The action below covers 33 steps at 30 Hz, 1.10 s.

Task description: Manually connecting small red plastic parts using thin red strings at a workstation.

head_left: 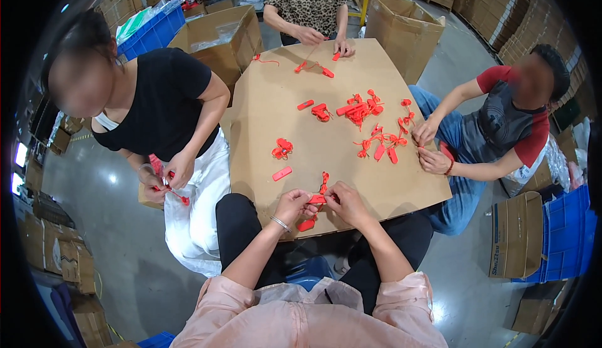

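My left hand pinches one end of a small flat red oblong piece near the table's front edge. At its other end my right hand is closed, thumb and fingers together; they seem to grip the red cord of that piece, though the fingers partly hide it. A bundle of red cord lies just beyond the piece. Below my hands, another red piece lies by the table edge. Ahead of my left hand are a loose red oblong piece and a clump of red cord.
The cardboard-topped table holds a heap of corded red pieces and more toward the right. Three co-workers sit or stand around it, handling similar pieces. Open cartons stand behind; blue crates stand at the right.
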{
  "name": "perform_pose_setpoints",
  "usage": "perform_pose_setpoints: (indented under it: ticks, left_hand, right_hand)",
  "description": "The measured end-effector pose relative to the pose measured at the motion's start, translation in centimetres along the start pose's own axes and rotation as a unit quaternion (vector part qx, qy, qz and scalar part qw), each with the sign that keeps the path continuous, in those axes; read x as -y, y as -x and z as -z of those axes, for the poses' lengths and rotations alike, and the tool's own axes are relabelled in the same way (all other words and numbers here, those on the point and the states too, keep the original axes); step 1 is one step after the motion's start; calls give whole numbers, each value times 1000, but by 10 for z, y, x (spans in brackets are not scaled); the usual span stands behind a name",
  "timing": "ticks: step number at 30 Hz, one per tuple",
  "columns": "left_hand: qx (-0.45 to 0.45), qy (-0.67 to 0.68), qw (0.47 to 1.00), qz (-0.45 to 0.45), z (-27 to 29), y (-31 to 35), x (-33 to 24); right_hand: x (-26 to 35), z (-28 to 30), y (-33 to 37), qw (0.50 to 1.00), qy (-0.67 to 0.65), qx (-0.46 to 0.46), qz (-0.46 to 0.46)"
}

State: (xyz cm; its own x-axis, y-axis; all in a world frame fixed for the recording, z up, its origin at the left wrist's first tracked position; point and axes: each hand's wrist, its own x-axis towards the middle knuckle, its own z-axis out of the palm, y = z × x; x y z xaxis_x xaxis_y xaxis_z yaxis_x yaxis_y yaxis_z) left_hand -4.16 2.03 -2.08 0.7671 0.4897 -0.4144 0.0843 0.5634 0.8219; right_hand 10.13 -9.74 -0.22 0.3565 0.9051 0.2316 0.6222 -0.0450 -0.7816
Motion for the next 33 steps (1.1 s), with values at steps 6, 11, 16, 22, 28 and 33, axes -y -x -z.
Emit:
perform_pose_setpoints:
  ticks: [6, 11, 16, 22, 28, 33]
  left_hand:
    - [3, 0, 1000, -2, 2, -3, 2]
    - [9, -9, 1000, 0, 2, -3, 3]
    - [14, -18, 1000, 5, 2, -4, 4]
    - [2, -28, 1000, -3, 0, -5, 5]
    - [-8, -80, 997, -13, -1, -6, 5]
    - [-13, -111, 994, -15, -4, -6, 5]
  right_hand:
    - [2, 2, 0, 1000, 14, 15, -8]
    - [1, 2, 0, 1000, 16, 17, -13]
    - [0, 3, 0, 999, 32, 23, -7]
    - [1, 4, 0, 999, 43, 28, -10]
    - [3, 4, 0, 998, 51, 29, -2]
    - [3, 3, 1, 998, 49, 27, -4]
